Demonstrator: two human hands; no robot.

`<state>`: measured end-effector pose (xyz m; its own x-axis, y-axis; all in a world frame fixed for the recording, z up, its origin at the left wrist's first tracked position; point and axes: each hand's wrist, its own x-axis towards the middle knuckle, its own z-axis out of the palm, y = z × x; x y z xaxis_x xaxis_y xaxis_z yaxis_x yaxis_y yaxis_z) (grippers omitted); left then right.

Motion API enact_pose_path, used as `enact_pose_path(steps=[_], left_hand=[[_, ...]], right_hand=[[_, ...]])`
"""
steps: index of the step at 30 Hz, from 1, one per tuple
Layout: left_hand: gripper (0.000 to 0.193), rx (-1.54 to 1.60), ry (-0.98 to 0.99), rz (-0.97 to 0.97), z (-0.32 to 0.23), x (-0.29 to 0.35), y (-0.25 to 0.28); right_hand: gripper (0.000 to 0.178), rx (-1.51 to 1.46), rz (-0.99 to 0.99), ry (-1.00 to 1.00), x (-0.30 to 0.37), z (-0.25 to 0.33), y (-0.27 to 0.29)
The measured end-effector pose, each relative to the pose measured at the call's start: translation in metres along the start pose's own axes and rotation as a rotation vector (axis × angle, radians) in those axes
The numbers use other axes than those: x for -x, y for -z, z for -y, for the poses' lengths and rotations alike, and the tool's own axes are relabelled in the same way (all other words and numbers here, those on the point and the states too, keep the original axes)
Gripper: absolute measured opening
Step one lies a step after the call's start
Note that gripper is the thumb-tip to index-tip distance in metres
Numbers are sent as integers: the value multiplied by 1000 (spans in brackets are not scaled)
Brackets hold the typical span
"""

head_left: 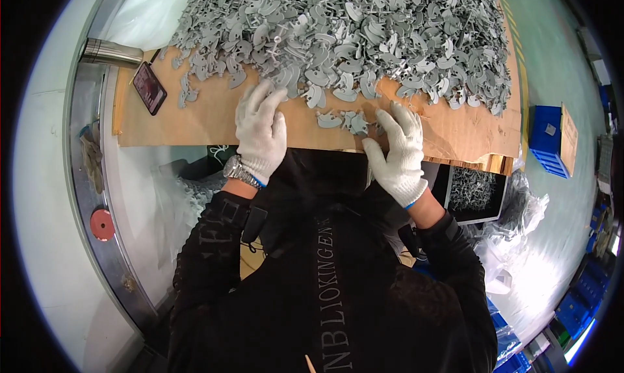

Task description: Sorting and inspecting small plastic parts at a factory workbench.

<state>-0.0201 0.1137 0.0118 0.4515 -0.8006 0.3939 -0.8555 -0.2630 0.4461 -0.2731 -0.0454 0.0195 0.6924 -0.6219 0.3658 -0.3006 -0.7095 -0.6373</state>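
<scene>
Left grip (261, 129) and right grip (400, 153) spread before a heap (364, 41) of grey curved parts

White-gloved, the left grip has its fingers loosely apart by the heap's near edge, nothing visibly pinched. The right grip's thumb and fingers stand wide apart; a small cluster (354, 123) of these parts lies on the desk (195, 127) just left of its fingers. Left of the left grip lies a phone (150, 89).
</scene>
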Motion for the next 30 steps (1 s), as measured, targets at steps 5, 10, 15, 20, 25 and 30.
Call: enact_pose_path(steps=[5,10,15,20,25,30], left_hand=[[52,-139,83,16,-2,-12,-7],[51,-212,31,105,-15,-20,-12],[57,-9,-99,157,-29,-9,-12],[63,150,-36,28,-24,9,-13],[64,132,-32,18,-19,13,-8],[63,100,1,25,-15,15,-4]], right_hand=[[68,153,72,-7,-18,5,-12],[72,314,150,-61,-27,16,-21],[71,313,211,-26,-18,14,-18],[68,255,198,-22,-7,17,-11],[62,160,140,-23,10,16,-7],[60,188,177,-20,27,25,-5]])
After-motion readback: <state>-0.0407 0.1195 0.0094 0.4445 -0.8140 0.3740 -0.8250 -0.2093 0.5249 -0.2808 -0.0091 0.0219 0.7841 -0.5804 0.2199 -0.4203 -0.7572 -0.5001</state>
